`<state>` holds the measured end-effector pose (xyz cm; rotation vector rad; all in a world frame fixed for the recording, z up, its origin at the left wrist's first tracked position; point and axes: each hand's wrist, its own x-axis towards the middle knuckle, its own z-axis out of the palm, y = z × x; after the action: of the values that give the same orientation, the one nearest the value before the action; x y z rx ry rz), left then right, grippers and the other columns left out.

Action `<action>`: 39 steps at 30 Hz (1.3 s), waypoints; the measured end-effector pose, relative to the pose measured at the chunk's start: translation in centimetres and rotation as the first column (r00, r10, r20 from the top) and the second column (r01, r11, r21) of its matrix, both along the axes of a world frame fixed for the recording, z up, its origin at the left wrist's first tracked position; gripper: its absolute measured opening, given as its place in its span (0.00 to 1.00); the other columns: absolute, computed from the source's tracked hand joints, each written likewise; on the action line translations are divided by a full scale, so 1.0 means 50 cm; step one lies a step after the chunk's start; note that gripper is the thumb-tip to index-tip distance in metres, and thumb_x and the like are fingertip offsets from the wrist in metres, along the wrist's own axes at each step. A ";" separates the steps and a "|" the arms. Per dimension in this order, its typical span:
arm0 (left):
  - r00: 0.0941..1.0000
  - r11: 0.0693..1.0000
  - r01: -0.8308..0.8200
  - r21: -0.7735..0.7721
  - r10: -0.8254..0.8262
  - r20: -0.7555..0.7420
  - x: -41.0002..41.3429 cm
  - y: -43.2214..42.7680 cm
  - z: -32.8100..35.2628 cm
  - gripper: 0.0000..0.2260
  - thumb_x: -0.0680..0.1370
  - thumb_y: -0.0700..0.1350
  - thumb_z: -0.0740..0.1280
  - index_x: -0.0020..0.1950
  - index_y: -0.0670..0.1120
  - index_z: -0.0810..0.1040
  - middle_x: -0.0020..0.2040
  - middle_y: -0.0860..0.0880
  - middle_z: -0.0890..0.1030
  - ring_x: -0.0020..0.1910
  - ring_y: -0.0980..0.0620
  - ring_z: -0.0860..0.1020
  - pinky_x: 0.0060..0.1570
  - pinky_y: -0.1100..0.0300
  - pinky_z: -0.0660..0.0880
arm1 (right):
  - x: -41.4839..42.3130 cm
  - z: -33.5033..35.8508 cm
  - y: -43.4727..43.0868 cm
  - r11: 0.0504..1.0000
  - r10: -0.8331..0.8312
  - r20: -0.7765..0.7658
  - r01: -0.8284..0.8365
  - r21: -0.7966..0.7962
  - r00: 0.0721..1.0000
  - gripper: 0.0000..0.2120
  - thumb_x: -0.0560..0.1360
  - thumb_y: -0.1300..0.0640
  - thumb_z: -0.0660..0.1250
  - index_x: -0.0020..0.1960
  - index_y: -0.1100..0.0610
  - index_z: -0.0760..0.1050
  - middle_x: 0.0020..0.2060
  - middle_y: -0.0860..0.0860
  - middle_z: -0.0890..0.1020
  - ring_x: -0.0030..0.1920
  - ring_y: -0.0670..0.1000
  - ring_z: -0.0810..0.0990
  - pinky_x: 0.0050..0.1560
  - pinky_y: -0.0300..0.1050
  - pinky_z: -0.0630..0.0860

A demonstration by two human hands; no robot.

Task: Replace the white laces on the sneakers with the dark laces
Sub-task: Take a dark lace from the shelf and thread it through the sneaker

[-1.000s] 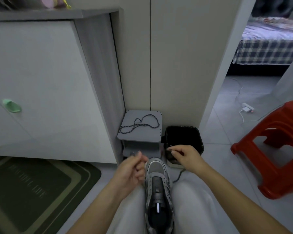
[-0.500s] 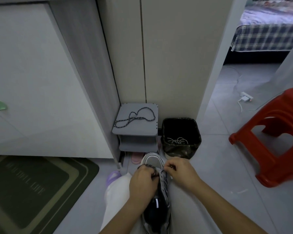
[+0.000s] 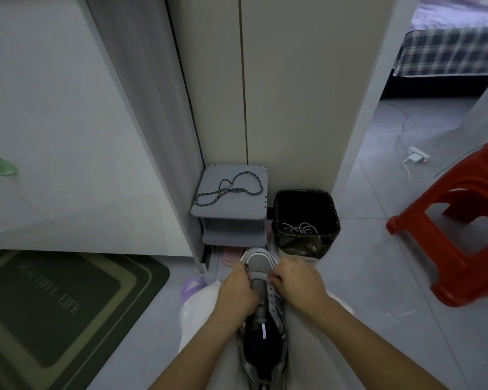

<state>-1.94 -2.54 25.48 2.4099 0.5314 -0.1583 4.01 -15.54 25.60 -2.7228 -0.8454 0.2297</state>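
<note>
A grey and black sneaker (image 3: 261, 319) lies on my lap, toe pointing away from me. My left hand (image 3: 238, 294) sits curled at the left side of its front eyelets and pinches a dark lace end (image 3: 247, 267). At the right eyelets my right hand (image 3: 296, 285) is curled too, fingertips pinching at the lace row; the lace itself is mostly hidden there. A second dark speckled lace (image 3: 228, 190) lies looped on top of a small grey shelf (image 3: 254, 213). White laces (image 3: 299, 228) lie inside a black bin (image 3: 333, 218).
A red plastic stool (image 3: 462, 235) stands to the right. A dark green mat (image 3: 54, 305) lies at the left by a white cabinet (image 3: 68, 136). Pink slippers (image 3: 231, 254) sit under the shelf. A charger and cable (image 3: 414, 159) lie on the floor.
Both hands came together from a spread, pulled-out position down onto the sneaker's front eyelets. The view tilted downward and closer to the shoe.
</note>
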 end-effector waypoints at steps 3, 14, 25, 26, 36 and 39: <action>0.999 0.989 -0.029 -0.144 0.022 -0.048 0.005 0.018 -0.010 0.10 0.74 0.41 0.65 0.48 0.46 0.65 0.42 0.51 0.72 0.45 0.51 0.73 0.36 0.64 0.64 | -0.023 -0.001 0.010 0.998 -0.056 -0.081 0.056 0.003 0.995 0.18 0.74 0.41 0.61 0.41 0.55 0.77 0.40 0.52 0.78 0.43 0.52 0.77 0.37 0.43 0.66; 1.000 0.876 0.004 -0.482 0.010 0.026 -0.044 0.028 0.049 0.11 0.72 0.33 0.65 0.39 0.47 0.66 0.32 0.52 0.67 0.30 0.57 0.65 0.28 0.67 0.63 | -0.064 0.098 0.008 0.972 -0.122 -0.214 0.161 0.172 0.969 0.07 0.64 0.58 0.67 0.37 0.60 0.81 0.31 0.55 0.79 0.35 0.52 0.77 0.35 0.44 0.74; 0.994 0.646 0.050 -0.761 0.040 0.099 -0.153 0.023 0.078 0.05 0.63 0.36 0.62 0.34 0.44 0.68 0.27 0.52 0.70 0.29 0.54 0.69 0.27 0.66 0.65 | -0.132 0.136 -0.050 0.961 -0.061 -0.267 0.129 0.246 0.962 0.05 0.73 0.57 0.68 0.47 0.52 0.82 0.37 0.42 0.81 0.41 0.41 0.79 0.45 0.36 0.73; 0.995 0.632 0.042 -0.774 0.048 0.093 -0.156 0.023 0.080 0.06 0.64 0.34 0.62 0.33 0.44 0.68 0.26 0.53 0.71 0.28 0.55 0.70 0.27 0.66 0.66 | -0.131 0.136 -0.052 0.962 -0.056 -0.265 0.123 0.242 0.962 0.04 0.72 0.57 0.69 0.47 0.52 0.81 0.36 0.43 0.81 0.41 0.42 0.79 0.45 0.36 0.74; 0.996 0.789 0.023 -0.614 0.035 0.082 -0.158 0.010 0.060 0.07 0.68 0.37 0.67 0.43 0.44 0.71 0.31 0.53 0.70 0.27 0.60 0.69 0.31 0.68 0.66 | -0.127 0.086 -0.057 0.993 0.032 -0.228 -0.006 0.116 0.973 0.05 0.75 0.53 0.65 0.40 0.47 0.72 0.38 0.42 0.74 0.43 0.46 0.74 0.45 0.43 0.73; 0.975 0.939 0.121 -0.323 -0.050 0.218 -0.161 -0.004 0.060 0.07 0.72 0.37 0.69 0.38 0.48 0.75 0.27 0.57 0.72 0.28 0.64 0.72 0.32 0.73 0.66 | -0.123 0.084 -0.057 0.991 0.029 -0.207 -0.001 0.135 0.978 0.05 0.73 0.51 0.67 0.40 0.46 0.73 0.39 0.43 0.77 0.43 0.46 0.75 0.46 0.44 0.74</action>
<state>-9.98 -2.73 28.47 2.0853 0.2764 -0.0298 -2.16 -18.38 29.80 -2.5144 -0.7919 0.4367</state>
